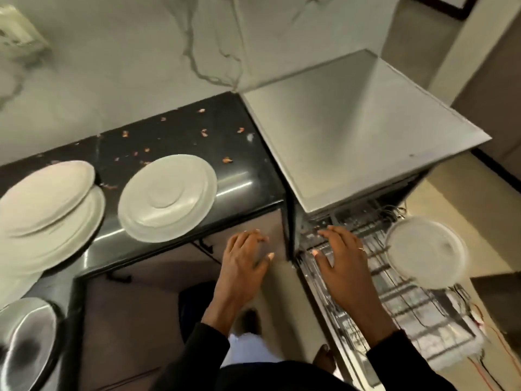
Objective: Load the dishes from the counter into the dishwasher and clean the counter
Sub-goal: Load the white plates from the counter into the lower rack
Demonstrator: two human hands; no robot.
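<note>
A stack of white plates [166, 197] sits on the black counter [248, 176] near its front edge. A second, taller stack of white plates [48, 210] stands at the left. The dishwasher [361, 131] stands open on the right, its wire rack [400, 300] pulled out. One white plate [425, 252] stands in the rack at the right. My left hand [245, 258] hovers open in front of the counter's edge, holding nothing. My right hand [341, 255] is spread open over the rack's left side, empty.
Small orange-brown food scraps [203, 132] lie scattered on the counter behind the plates. A steel bowl [25, 342] sits at the lower left. A marble wall rises behind the counter. Red and black wires [485, 359] trail on the floor beside the rack.
</note>
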